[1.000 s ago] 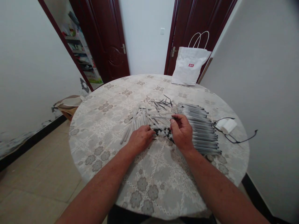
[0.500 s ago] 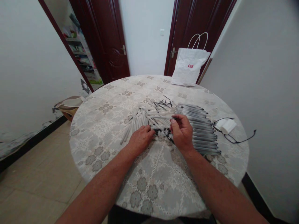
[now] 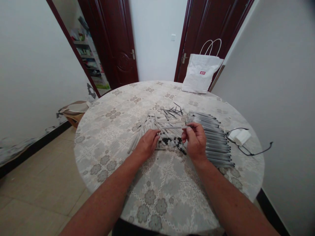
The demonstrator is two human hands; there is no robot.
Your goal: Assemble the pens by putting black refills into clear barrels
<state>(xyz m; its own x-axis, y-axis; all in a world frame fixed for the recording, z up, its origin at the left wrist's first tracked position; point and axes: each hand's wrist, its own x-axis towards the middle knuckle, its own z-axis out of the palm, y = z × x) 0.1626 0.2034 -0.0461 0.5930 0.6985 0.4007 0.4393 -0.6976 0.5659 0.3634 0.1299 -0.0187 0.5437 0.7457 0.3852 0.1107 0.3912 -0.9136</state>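
Between my hands, a slim pale pen barrel (image 3: 173, 127) lies level above the table. My right hand (image 3: 195, 137) pinches its right end between thumb and fingers. At its other end, my left hand (image 3: 148, 141) has its fingertips pressed together, and whatever they hold is too small to make out. Below the barrel is a heap of small black and whitish pen parts (image 3: 169, 141). Behind and left of it lies a loose pile of translucent barrels (image 3: 145, 126). Thin dark refills (image 3: 174, 111) are scattered beyond. Beside my right hand, grey pens (image 3: 216, 139) lie in a row.
A flowered cloth covers the round table (image 3: 103, 137). Black-framed glasses (image 3: 246, 152) and a folded white tissue (image 3: 238, 136) lie at the right. A white paper bag (image 3: 200, 73) stands at the far edge. A chair (image 3: 75, 113) is at the left.
My left hand has risen from the small parts to the barrel's left end. My right hand still holds the barrel, shifted slightly right, as the view moved a little.
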